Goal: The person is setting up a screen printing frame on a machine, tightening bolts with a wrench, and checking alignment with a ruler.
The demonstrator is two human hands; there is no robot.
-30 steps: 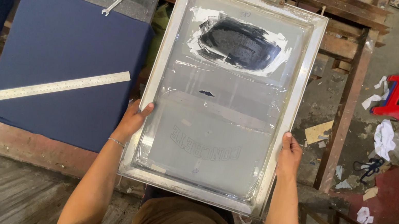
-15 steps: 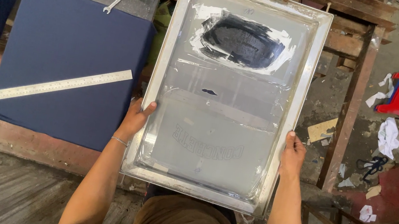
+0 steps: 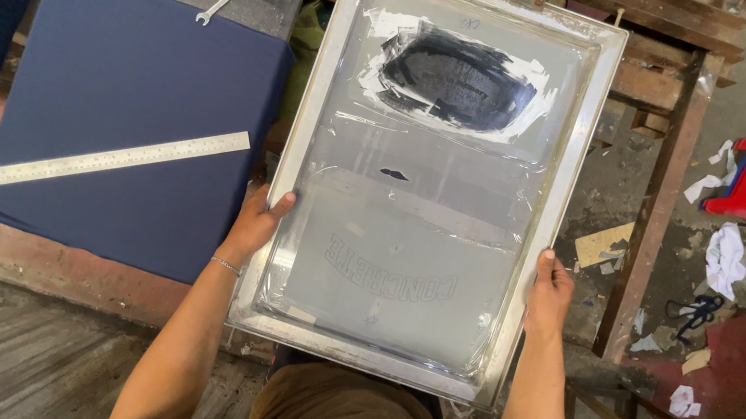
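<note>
1. Printing screen [image 3: 436,179]: large rectangle, pale metal frame, translucent grey mesh.
2. Near its top, a dark oval ink patch [image 3: 455,77] ringed with white smears.
3. In its lower half, a faint band of mirrored lettering [image 3: 392,270].
4. Gripped at both long sides near the lower end by left hand [image 3: 256,222] and right hand [image 3: 550,293].

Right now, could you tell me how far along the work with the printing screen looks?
Dark ink is already spread at the far end of the screen frame. The left hand and right hand grip its side rails over the wooden stand. The blue cloth, with a ruler, shows no print yet.
</note>
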